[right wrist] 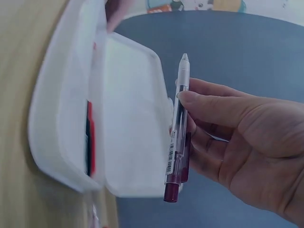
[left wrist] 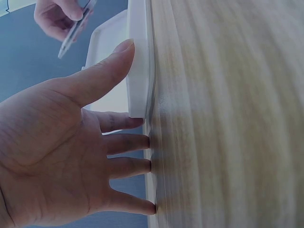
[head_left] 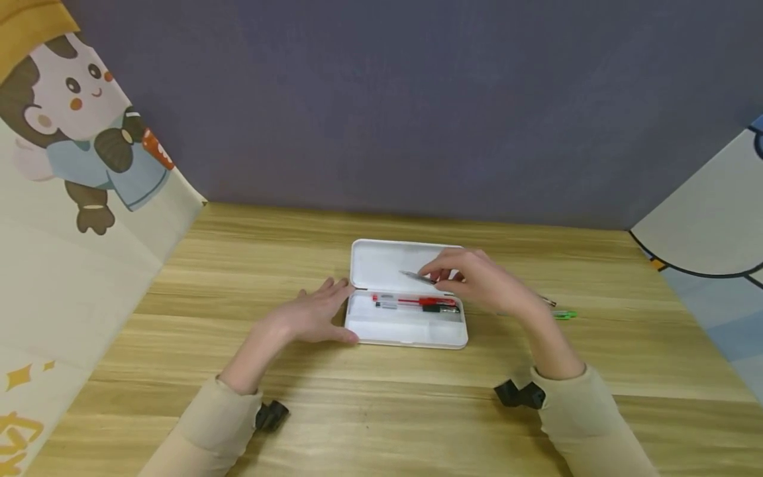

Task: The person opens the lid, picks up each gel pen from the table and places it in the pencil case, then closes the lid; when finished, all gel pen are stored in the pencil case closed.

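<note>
A white pencil case (head_left: 381, 334) lies on the table with its lid (head_left: 375, 265) folded back. In its tray are a red pen (head_left: 438, 301) and a black pen (head_left: 438, 309), side by side. My left hand (head_left: 312, 315) rests at the case's left end, its thumb against the near wall (left wrist: 138, 71) and its fingers spread down to the tabletop. Above the lid, my right hand (head_left: 477, 278) pinches a clear-barrelled pen with a dark red end (right wrist: 176, 137) between thumb and fingers, its pale tip pointing left in the head view.
On the table right of the case, a green pen (head_left: 565, 315) and a brown-tipped pen (head_left: 547, 301) lie partly hidden behind my right forearm. A dark panel (head_left: 381, 112) rises along the table's far edge, with cartoon-printed walls (head_left: 137, 232) at the sides.
</note>
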The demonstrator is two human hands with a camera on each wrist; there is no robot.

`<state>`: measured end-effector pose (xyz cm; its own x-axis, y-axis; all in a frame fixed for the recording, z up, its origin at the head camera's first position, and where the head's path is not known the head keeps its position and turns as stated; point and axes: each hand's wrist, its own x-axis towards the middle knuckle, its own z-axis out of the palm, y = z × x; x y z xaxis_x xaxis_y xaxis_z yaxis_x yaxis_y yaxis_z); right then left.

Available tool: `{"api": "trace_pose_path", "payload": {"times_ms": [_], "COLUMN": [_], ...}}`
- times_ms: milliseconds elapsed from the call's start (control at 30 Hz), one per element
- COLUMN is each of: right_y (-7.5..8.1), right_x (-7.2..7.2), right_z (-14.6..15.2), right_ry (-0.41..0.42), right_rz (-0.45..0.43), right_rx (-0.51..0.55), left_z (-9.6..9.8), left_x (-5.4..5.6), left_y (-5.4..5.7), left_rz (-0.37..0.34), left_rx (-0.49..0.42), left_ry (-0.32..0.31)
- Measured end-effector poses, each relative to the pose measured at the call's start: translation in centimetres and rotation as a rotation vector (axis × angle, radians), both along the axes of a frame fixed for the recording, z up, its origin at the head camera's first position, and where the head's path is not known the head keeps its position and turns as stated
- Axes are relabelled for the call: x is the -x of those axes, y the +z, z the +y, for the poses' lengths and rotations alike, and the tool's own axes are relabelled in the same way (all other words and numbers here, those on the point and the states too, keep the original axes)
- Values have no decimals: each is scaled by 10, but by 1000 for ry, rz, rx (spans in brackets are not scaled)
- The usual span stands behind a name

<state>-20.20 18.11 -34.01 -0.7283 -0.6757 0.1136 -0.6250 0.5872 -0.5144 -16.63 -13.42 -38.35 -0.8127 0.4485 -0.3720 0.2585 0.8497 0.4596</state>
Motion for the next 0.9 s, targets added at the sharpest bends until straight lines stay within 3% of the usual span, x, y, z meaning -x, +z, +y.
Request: {"api": "trace_pose_path", "payload": {"times_ms": [467, 900], "right_y": [-18, -36], "right_x": [-3, -1], "right_z": [-36, -43], "right_ry": [67, 82], "right_rz": [-2, 7], "right_rx": [-100, -158], "left_z": [2, 2], "left_x": [1, 2], "left_y": [0, -2], "left_rz": [-1, 7], "left_rx": [9, 15], "left_ry": [-2, -13]}}
